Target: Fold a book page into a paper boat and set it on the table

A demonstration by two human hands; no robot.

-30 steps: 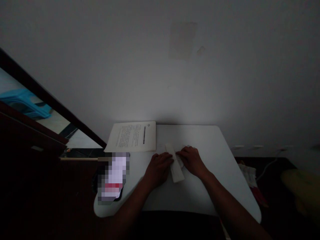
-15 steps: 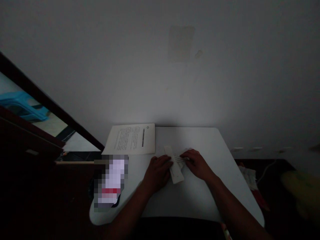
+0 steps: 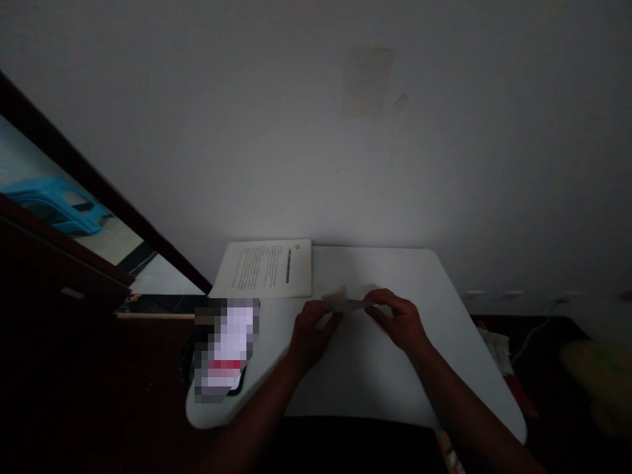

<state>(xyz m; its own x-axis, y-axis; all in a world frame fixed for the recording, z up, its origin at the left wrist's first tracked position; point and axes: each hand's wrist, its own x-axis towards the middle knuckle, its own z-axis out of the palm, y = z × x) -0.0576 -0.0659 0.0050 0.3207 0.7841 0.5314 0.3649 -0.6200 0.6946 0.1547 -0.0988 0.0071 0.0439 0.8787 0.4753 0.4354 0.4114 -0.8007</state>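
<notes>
Both forearms enter from the near edge and converge over the white worktop (image 3: 375, 375). The left hand (image 3: 311, 329) is curled, its fingertips pinching the left end of a folded paper strip (image 3: 345, 301); the right hand (image 3: 399, 319) pinches the right end of the same strip between thumb and fingers. The strip spans the gap between the two hands, just beyond the knuckles; it appears raised off the worktop surface, but blur hides its folds and any print.

To the left of the left hand, at the worktop's near left corner, lies a pixelated item (image 3: 224, 349) resting on something dark; its nature cannot be told. Beyond the left hand, at the far left corner, a printed sheet (image 3: 269, 268) lies flat, well apart from the strip; its far edge meets the wall (image 3: 316, 131). Farther left of the hands, a dark slanted frame (image 3: 99, 191) runs across; a blue object (image 3: 59, 207) shows past it.
</notes>
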